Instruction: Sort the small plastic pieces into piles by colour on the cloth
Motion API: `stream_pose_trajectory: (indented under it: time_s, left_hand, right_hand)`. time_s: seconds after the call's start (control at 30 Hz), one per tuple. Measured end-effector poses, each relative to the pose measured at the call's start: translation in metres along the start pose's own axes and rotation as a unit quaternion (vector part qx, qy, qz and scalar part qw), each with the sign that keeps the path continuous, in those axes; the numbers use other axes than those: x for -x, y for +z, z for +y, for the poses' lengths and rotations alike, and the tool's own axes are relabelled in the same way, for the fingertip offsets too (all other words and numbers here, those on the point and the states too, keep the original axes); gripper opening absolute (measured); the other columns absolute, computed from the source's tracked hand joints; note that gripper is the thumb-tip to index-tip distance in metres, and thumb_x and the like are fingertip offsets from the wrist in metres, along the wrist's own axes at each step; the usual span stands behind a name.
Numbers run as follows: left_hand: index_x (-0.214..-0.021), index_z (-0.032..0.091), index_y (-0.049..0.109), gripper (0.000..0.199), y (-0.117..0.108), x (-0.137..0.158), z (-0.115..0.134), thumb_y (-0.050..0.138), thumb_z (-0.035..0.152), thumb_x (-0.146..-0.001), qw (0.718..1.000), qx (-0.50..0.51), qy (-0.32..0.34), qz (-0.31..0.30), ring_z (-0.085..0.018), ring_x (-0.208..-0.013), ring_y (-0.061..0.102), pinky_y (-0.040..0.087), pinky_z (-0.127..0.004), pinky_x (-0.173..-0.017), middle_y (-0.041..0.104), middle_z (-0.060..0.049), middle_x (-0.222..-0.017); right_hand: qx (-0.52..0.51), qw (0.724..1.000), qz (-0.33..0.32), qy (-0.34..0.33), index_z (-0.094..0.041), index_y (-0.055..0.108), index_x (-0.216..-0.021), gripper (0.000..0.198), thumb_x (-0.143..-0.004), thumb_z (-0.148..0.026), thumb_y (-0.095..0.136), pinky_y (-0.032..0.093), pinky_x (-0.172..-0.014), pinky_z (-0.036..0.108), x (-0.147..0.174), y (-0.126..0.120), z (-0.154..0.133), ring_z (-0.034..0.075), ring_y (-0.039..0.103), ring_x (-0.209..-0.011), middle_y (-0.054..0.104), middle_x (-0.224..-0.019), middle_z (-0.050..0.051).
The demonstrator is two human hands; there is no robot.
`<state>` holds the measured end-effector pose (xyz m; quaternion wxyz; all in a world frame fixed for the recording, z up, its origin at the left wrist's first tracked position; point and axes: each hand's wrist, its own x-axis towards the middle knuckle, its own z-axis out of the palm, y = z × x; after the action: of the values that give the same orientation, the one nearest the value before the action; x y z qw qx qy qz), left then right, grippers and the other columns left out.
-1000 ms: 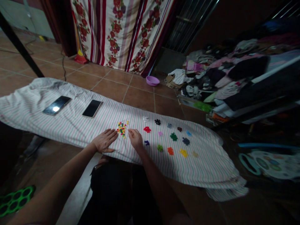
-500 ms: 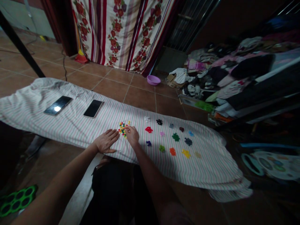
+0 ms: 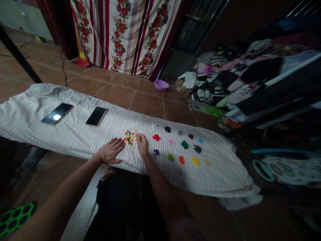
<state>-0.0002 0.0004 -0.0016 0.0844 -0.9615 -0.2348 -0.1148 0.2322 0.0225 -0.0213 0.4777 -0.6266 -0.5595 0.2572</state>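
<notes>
A mixed pile of small beads [image 3: 129, 138], red, yellow, green and white, lies on the striped cloth [image 3: 112, 129]. My left hand [image 3: 112, 150] rests flat, fingers stretched, just left of the pile. Just right of the pile, my right hand [image 3: 142, 145] pinches thumb and finger together on a tiny bead that looks reddish. Small single-colour heaps spread out to the right, among them red beads [image 3: 156, 137], black beads [image 3: 167, 129], dark green beads [image 3: 185, 144], orange beads [image 3: 181, 160] and yellow beads [image 3: 195, 161].
Two phones, a dark phone [image 3: 57, 113] and a light-edged phone [image 3: 96, 116], lie on the cloth to the left. Beyond it a purple basin [image 3: 161, 85] stands on the tiled floor. Heaped clothes [image 3: 225, 73] fill the right back. A floral curtain [image 3: 130, 36] hangs behind.
My right hand has drawn back from the pile to its right edge, fingers still pinched. My left hand stays flat in its place. The whole view has shifted slightly.
</notes>
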Motion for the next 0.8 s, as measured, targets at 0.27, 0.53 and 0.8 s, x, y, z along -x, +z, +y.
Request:
stream_pose_trajectory:
  time_s: [0.27, 0.53, 0.8]
  left_hand:
    - [-0.138, 0.001, 0.046, 0.081, 0.000, 0.001, -0.001, 0.042, 0.066, -0.090, 1.000, 0.000, 0.008, 0.011, -0.041, -0.129, 0.045, 0.035, -0.054, -0.106, 0.049, -0.027, -0.139]
    - [-0.136, 0.001, 0.048, 0.079, -0.004, -0.001, 0.001, 0.047, 0.064, -0.089, 1.000, 0.000, 0.005, 0.018, -0.041, -0.127, 0.047, 0.036, -0.053, -0.106, 0.052, -0.027, -0.136]
    - [-0.138, 0.002, 0.046, 0.079, -0.002, 0.000, 0.000, 0.044, 0.064, -0.090, 1.000, 0.008, 0.006, 0.020, -0.041, -0.128, 0.046, 0.036, -0.054, -0.105, 0.050, -0.027, -0.138]
  right_hand:
    - [-0.038, 0.998, 0.010, 0.049, -0.022, 0.061, -0.096, 0.028, -0.094, -0.039, 0.038, 0.054, -0.070, 0.027, 0.005, 0.002, 0.002, 0.015, 0.069, -0.075, 0.070, -0.081, 0.001]
    - [-0.085, 0.993, 0.024, 0.072, -0.021, 0.057, -0.091, 0.028, -0.094, -0.041, 0.037, 0.054, -0.056, 0.023, 0.008, 0.001, -0.007, 0.013, 0.068, -0.067, 0.070, -0.081, 0.002]
    - [-0.060, 0.997, 0.015, 0.055, -0.023, 0.060, -0.095, 0.021, -0.087, -0.038, 0.048, 0.055, -0.064, 0.026, -0.004, -0.023, -0.005, 0.015, 0.069, -0.073, 0.071, -0.088, 0.002]
